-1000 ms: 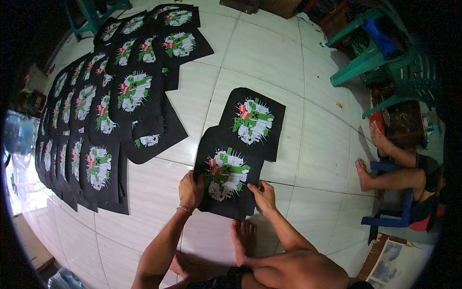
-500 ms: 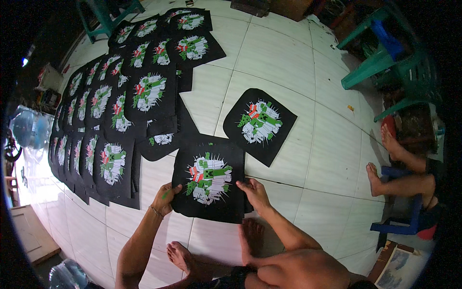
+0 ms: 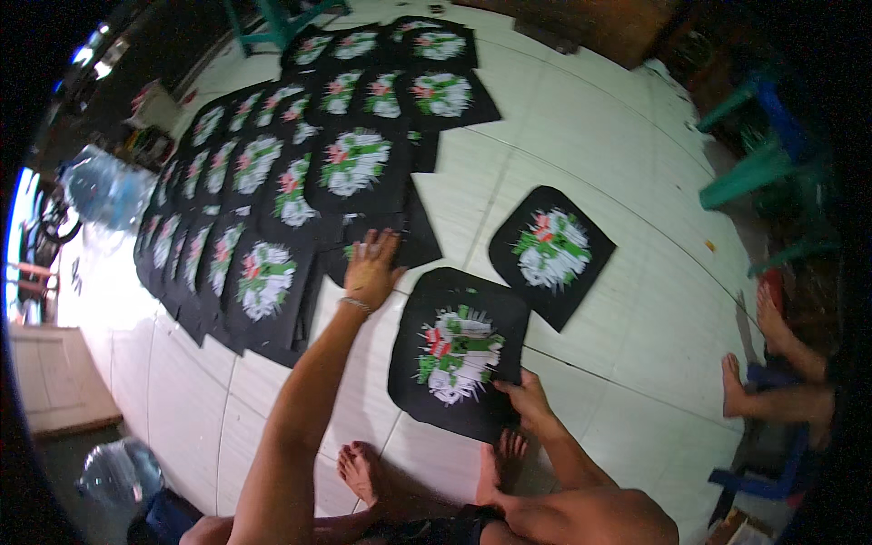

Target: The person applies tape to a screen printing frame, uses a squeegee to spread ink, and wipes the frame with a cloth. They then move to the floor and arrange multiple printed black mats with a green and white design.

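A black panel with a rounded outline and a green, white and red print (image 3: 459,354) is in front of me, over the white tiles. My right hand (image 3: 529,401) pinches its lower right edge, thumb on top. Reaching forward, my left hand (image 3: 372,272) has its fingers stretched out over another black panel (image 3: 413,236) that lies partly under the overlapping rows; whether it presses on it I cannot tell. Just beyond my right hand, a single printed panel (image 3: 552,254) lies flat and turned at an angle.
Many overlapping printed panels (image 3: 268,282) cover the floor on the left. Clear plastic water bottles (image 3: 109,191) stand at the far left. Green plastic stools (image 3: 749,173) are on the right, where another person's legs (image 3: 777,400) show. A wooden board (image 3: 64,377) lies at left.
My left hand has let go of the front panel and moved forward to the panel beyond it. The right hand still holds the front panel. The whole view has shifted.
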A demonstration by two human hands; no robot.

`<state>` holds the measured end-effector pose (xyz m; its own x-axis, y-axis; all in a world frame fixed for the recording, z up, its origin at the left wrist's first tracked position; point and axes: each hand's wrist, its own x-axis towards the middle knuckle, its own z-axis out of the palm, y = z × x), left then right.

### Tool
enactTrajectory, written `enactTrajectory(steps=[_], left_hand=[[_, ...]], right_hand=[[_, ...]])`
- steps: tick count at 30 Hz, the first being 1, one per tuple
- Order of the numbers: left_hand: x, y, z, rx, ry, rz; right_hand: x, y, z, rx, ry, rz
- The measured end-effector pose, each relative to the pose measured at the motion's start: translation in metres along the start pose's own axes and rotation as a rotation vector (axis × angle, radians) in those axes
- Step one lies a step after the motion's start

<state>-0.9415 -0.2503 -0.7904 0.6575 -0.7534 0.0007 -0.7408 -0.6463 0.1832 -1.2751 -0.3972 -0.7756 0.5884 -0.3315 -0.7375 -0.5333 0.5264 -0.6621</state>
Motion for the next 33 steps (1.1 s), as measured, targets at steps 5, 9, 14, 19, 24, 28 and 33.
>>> enactTrajectory(steps=[5,9,14,19,24,28,33], left_hand=[[0.001,0.0,0.023,-0.032,0.014,-0.027],[-0.005,-0.003,0.029,-0.048,0.162,0.033],[0.009,0.0,0.03,0.064,0.119,0.016],[0.014,0.005,0.007,-0.206,0.421,0.015],[-0.084,0.038,-0.012,-0.379,0.251,0.429],[-0.175,0.095,0.004,-0.333,-0.105,0.616],[-0.198,0.128,0.018,-0.469,-0.146,0.554]], right_hand=[[0.002,-0.001,0.004,-0.095,0.042,-0.021],[0.006,0.008,0.005,-0.08,0.022,-0.055],[0.015,0.017,0.006,-0.079,0.023,-0.174],[0.008,0.008,0.004,-0.139,-0.02,-0.194],[0.003,-0.002,0.004,-0.022,-0.048,-0.124],[0.012,-0.001,0.013,0.168,-0.181,-0.065],[0.018,0.009,0.016,-0.204,0.013,-0.161]])
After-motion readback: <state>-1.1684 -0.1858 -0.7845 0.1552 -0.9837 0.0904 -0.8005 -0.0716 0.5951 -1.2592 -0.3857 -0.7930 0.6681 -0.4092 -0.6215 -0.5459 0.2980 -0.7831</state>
